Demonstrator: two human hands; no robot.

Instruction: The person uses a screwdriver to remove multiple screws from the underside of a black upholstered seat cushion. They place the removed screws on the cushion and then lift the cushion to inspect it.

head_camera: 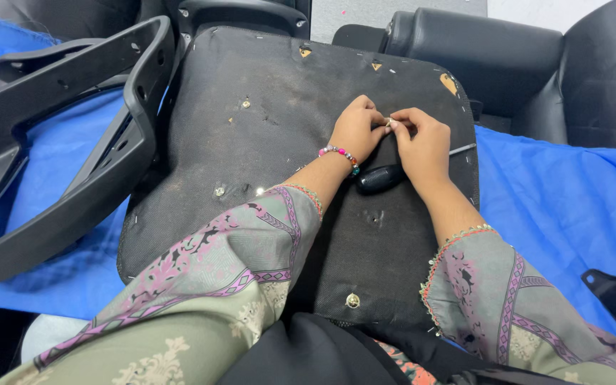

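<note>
Seat base (272, 128) | hands (390, 128) pinching small fastener (388, 122) near right edge | screwdriver (383, 177) beneath

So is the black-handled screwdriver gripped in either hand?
No, the black-handled screwdriver lies on the black seat base under the right hand, with both hands' fingertips pinched together above.

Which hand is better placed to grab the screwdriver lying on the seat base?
Probably the right hand. The screwdriver lies right under its wrist, black handle just beside it. The left hand, with the beaded bracelet, sits slightly farther; both hands' fingers pinch something small together.
</note>
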